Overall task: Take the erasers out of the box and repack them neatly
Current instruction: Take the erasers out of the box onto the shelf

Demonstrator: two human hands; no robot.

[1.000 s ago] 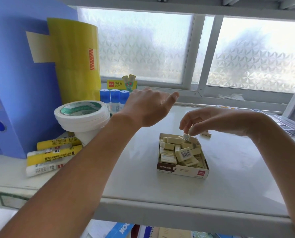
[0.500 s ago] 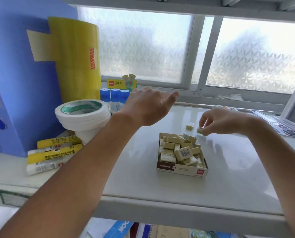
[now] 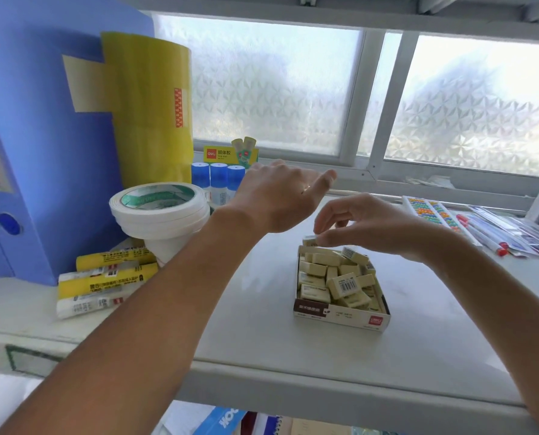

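Right hand (image 3: 368, 229): fingers pinch one eraser (image 3: 309, 240) at the box's far edge.
Left hand (image 3: 280, 196): hovers, fingers loosely straight, empty.
Box (image 3: 340, 315): on the shelf (image 3: 293, 346), heaped with jumbled erasers (image 3: 334, 277).
Progress: early; emptying and repacking remain.

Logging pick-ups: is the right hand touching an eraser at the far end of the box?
Touching. The head view shows the right hand pinching a cream eraser between thumb and fingertips, just above the far edge of the eraser box.
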